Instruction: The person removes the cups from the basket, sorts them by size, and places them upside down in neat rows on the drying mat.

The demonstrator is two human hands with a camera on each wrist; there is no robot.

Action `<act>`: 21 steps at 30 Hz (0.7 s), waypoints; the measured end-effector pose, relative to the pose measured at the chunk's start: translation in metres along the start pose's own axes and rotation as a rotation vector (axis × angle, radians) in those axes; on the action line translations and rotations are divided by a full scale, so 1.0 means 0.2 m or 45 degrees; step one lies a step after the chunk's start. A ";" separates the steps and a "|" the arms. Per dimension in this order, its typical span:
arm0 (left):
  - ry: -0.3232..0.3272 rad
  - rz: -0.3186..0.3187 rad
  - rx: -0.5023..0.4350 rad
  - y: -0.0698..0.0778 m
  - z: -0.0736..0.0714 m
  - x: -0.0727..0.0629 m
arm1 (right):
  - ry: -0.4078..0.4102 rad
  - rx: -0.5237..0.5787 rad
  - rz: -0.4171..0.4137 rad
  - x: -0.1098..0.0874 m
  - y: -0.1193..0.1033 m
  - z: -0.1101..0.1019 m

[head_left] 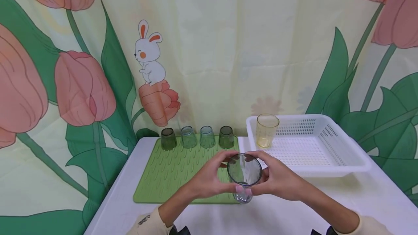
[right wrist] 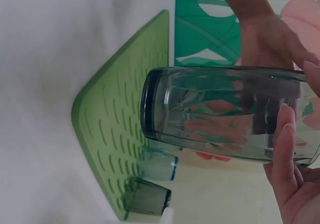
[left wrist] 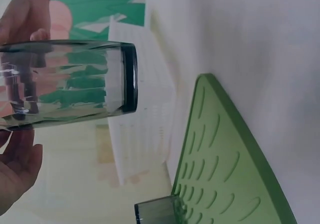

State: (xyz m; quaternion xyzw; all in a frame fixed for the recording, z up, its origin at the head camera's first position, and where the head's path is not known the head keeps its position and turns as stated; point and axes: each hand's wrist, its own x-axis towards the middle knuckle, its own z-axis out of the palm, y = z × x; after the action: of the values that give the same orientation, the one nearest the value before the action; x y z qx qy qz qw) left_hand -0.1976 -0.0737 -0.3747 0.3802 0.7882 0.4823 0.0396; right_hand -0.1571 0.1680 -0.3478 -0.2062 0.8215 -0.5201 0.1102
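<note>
A clear, smoke-grey drinking glass [head_left: 244, 171] is held upright, dark-rimmed mouth up, in front of my body. My left hand [head_left: 212, 175] grips its left side and my right hand [head_left: 282, 177] its right, thumbs meeting at the front. In the head view it overlaps the front right corner of a green drying mat [head_left: 176, 177]. Both wrist views show the glass sideways, its thick base [left wrist: 130, 78] above the table, with fingers [right wrist: 284, 149] curled round the upper part. Along the mat's back edge stand several smaller upside-down glasses [head_left: 207, 137], grey-green and bluish.
Right of the mat, a white plastic basket [head_left: 352, 171] with slotted walls sits on the white-covered table [head_left: 287, 217]. A yellow glass [head_left: 266, 131] stands upright in its back left corner. Behind the table hangs a curtain [head_left: 209, 46] printed with tulips and a rabbit.
</note>
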 end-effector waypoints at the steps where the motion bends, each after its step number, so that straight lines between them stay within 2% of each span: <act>1: 0.001 -0.002 0.001 0.00 0.00 0.00 | -0.004 0.008 -0.003 0.00 0.00 0.00; 8: 0.021 -0.035 0.008 0.00 0.00 0.00 | -0.082 0.144 0.010 0.01 0.04 0.02; 11: 0.051 -0.023 0.025 0.00 0.00 0.00 | -0.100 0.182 -0.045 0.02 0.07 0.03; 15: 0.113 -0.021 0.028 0.01 -0.01 0.00 | -0.073 0.172 -0.109 0.03 0.14 0.06; 18: 0.148 -0.025 -0.007 0.03 -0.03 0.00 | -0.073 0.183 -0.089 0.05 0.22 0.11; 21: 0.166 -0.023 -0.048 0.05 -0.03 0.01 | -0.130 0.240 -0.041 0.06 0.30 0.18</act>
State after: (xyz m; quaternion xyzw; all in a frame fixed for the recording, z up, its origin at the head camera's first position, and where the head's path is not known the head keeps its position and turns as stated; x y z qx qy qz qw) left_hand -0.1963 -0.0747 -0.3637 0.3398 0.7833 0.5206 -0.0003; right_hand -0.1666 0.1549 -0.4169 -0.2343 0.7587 -0.5857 0.1626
